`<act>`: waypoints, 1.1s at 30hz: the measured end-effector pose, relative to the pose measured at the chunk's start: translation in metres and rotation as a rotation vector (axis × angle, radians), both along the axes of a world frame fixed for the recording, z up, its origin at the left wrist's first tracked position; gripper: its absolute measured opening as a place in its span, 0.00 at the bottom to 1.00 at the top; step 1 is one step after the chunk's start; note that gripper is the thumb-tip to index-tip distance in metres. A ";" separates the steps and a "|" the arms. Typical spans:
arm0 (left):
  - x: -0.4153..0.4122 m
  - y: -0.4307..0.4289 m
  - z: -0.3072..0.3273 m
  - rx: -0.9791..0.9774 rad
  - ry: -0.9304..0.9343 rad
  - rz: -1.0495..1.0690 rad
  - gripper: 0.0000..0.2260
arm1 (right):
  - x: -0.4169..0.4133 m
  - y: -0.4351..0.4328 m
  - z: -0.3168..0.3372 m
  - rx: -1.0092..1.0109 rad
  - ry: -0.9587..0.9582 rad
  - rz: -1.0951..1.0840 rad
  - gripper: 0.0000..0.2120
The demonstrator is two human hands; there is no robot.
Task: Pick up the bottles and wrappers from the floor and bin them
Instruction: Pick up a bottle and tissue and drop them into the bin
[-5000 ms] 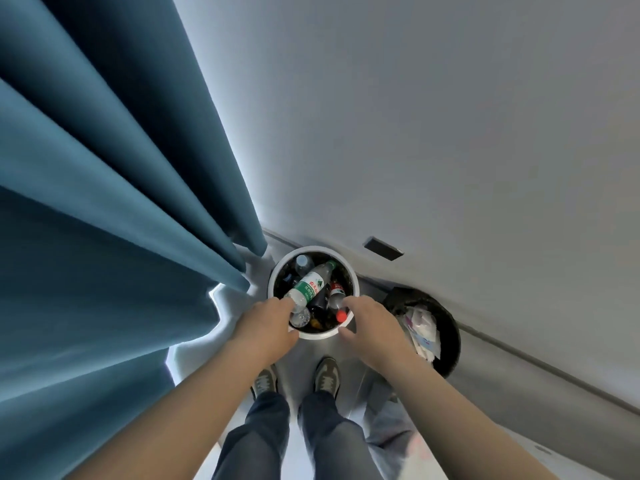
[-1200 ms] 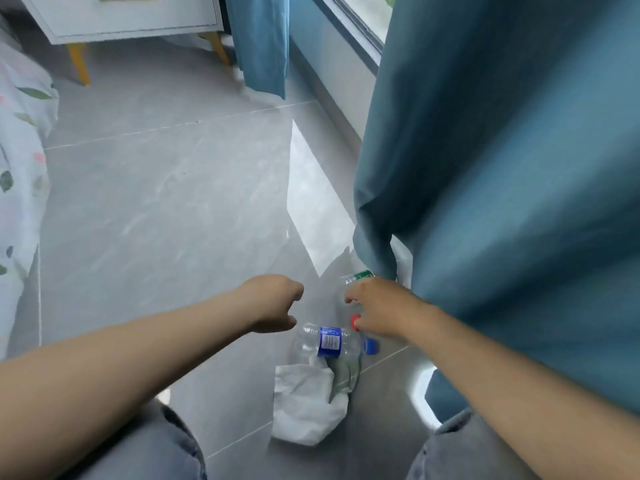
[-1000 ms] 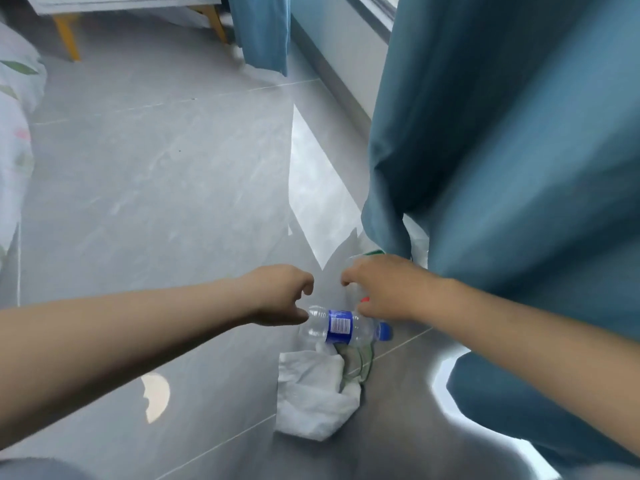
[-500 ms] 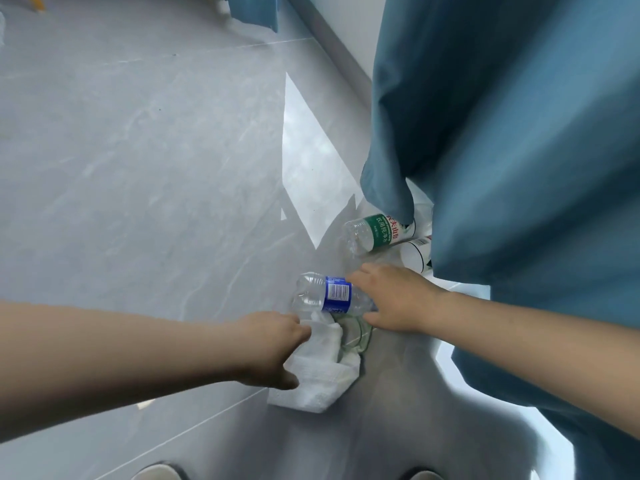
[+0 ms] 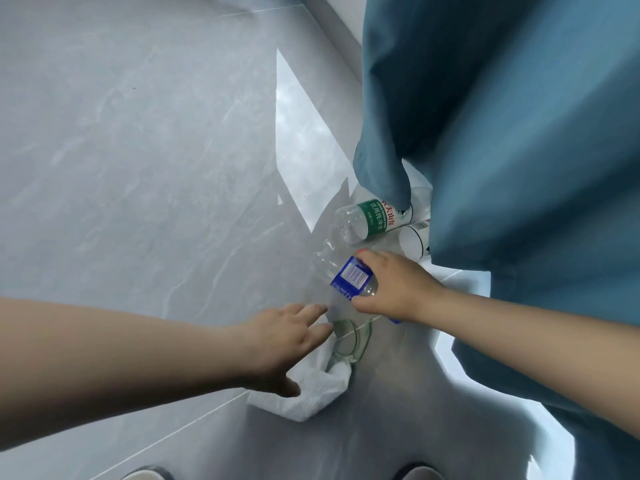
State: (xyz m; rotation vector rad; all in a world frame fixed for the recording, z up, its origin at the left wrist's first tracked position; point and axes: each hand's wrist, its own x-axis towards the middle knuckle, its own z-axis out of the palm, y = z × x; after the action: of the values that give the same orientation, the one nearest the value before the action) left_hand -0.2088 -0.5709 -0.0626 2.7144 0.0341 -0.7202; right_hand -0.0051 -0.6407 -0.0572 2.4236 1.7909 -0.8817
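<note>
My right hand (image 5: 398, 289) grips a clear bottle with a blue label (image 5: 348, 277) near its cap end, low over the grey floor. My left hand (image 5: 284, 344) is spread open, fingers straight, over a crumpled white tissue (image 5: 311, 393) and a clear green-tinted wrapper (image 5: 349, 341) lying on the floor. A clear bottle with a green label (image 5: 367, 220) lies on its side by the curtain's hem. Beside it a white bottle (image 5: 414, 237) is half hidden under the curtain.
A blue curtain (image 5: 502, 133) hangs on the right and reaches the floor over the bottles. The grey tiled floor (image 5: 138, 168) stretches to the left. My shoe tips (image 5: 415, 474) show at the bottom edge. No bin is in view.
My right hand has closed round the blue-label bottle and tilted it up off the floor. My left hand has uncurled and spread over the tissue. The camera has tilted further down.
</note>
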 end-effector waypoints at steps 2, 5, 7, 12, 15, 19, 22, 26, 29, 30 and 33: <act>0.003 -0.002 -0.004 -0.004 -0.033 -0.031 0.47 | 0.007 -0.004 0.007 0.040 0.027 -0.046 0.28; 0.011 -0.005 -0.012 0.008 -0.088 -0.145 0.50 | 0.016 -0.014 0.008 0.014 -0.014 -0.050 0.30; 0.020 -0.006 -0.016 0.023 -0.099 -0.256 0.52 | 0.021 -0.024 0.005 -0.015 -0.051 -0.062 0.28; 0.048 -0.009 -0.021 0.027 -0.040 -0.421 0.54 | 0.024 -0.040 -0.003 -0.081 -0.060 -0.087 0.29; 0.053 -0.005 -0.026 0.049 0.018 -0.478 0.48 | 0.023 -0.041 -0.006 -0.103 -0.064 -0.101 0.29; 0.043 0.003 -0.032 0.078 -0.003 -0.453 0.39 | 0.022 -0.040 -0.009 -0.113 -0.059 -0.107 0.28; 0.038 0.011 -0.033 0.103 0.003 -0.392 0.36 | 0.022 -0.039 -0.011 -0.128 -0.058 -0.108 0.27; 0.035 0.016 -0.035 0.127 0.037 -0.273 0.31 | 0.021 -0.037 -0.011 -0.139 -0.054 -0.103 0.26; 0.031 0.020 -0.038 0.105 0.153 -0.152 0.23 | 0.020 -0.036 -0.009 -0.148 -0.059 -0.099 0.26; 0.030 0.022 -0.039 0.092 0.176 -0.118 0.20 | 0.020 -0.036 -0.009 -0.149 -0.062 -0.101 0.26; 0.027 0.028 -0.038 0.027 0.190 0.005 0.13 | 0.019 -0.037 -0.006 -0.146 -0.061 -0.110 0.26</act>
State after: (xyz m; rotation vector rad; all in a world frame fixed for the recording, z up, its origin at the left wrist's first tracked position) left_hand -0.1823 -0.5430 -0.1011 2.6605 0.0954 -0.9800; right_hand 0.0137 -0.6777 -0.0633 2.4472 1.5290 -0.9014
